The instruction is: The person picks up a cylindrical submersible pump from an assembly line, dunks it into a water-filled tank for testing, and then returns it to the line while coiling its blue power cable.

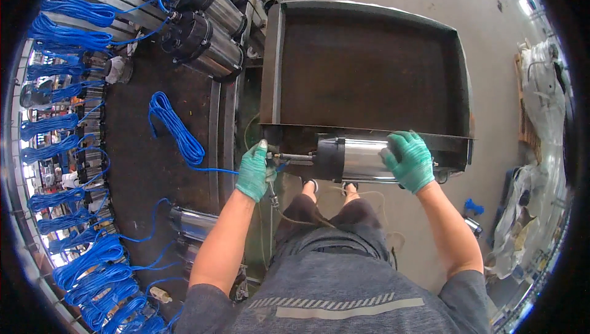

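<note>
A shiny steel cylinder with a black end cap, looking like a submersible pump (pixel 367 153), lies sideways in front of me along the near side of a metal tray (pixel 278 63). My right hand (pixel 409 160), in a green glove, grips its right part, with fingers bent over the top. My left hand (pixel 252 172), also gloved in green, is closed at the left end around what looks like an air tool; its body is mostly hidden. A hose fitting (pixel 274 197) hangs below that hand. A metal rod (pixel 295 158) spans between the hand and the black cap.
A coiled blue cable (pixel 176 130) lies on the dark bench (pixel 141 180) at left, its end leading to my left hand. Several steel pumps (pixel 209 45) stand at the upper left. More blue coils (pixel 101 278) line the left edge. Plastic wrapping (pixel 541 94) lies far right.
</note>
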Available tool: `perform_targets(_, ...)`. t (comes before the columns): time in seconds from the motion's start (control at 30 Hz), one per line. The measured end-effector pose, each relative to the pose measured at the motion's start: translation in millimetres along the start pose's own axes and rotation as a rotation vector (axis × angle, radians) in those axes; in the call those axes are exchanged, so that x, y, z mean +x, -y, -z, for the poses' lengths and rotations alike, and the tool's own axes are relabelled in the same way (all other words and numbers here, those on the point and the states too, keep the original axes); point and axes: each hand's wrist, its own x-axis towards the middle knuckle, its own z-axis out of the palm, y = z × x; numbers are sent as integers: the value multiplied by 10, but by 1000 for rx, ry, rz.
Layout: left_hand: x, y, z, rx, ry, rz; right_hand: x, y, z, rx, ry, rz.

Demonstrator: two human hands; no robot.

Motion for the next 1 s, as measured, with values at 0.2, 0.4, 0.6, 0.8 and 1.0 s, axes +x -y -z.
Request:
perform_targets(0.2,8,-80,-26,97,54,48,-1,-9,-23,-13,-33,4)
perform_targets(0.4,78,-103,38,127,86,107,22,0,-21,2,-19,-22)
perform_targets(0.6,43,-144,-80,155,21,116,27,-19,-19,7,-10,-16)
perform_targets(0.8,42,-131,-140,252,32,60,19,-4,-36,18,17,-81)
perform_targets(1.0,20,-119,-188,307,-23,54,27,-2,-42,18,-35,-44)
